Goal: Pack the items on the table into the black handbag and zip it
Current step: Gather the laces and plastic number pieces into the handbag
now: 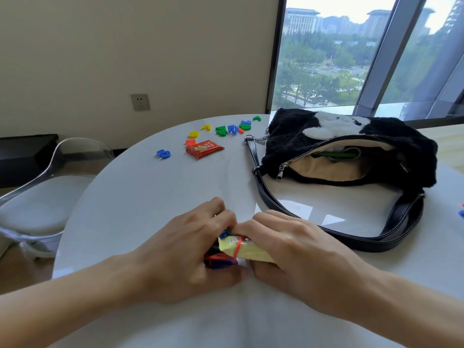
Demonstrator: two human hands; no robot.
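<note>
Head view: both hands, left hand (190, 249) and right hand (296, 249), clamped on yellow snack packet (247, 251) at 6 o'clock; light, crinkly, grip mid-body. Black handbag (296, 136) unzipped at 2 o'clock.

A high-rise office or meeting room. A tall window (351, 59) overlooks city buildings. A clear chair (50, 187) stands at a white round bench (150, 192).

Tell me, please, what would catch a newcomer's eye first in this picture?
Most striking are the two hands at the near edge of the white table: the left hand and right hand are gathering a pale yellow packet and some coloured plastic pieces. To the right lies the fluffy black handbag, unzipped and gaping. Farther back, bright plastic letters and a red snack packet are scattered.
</note>
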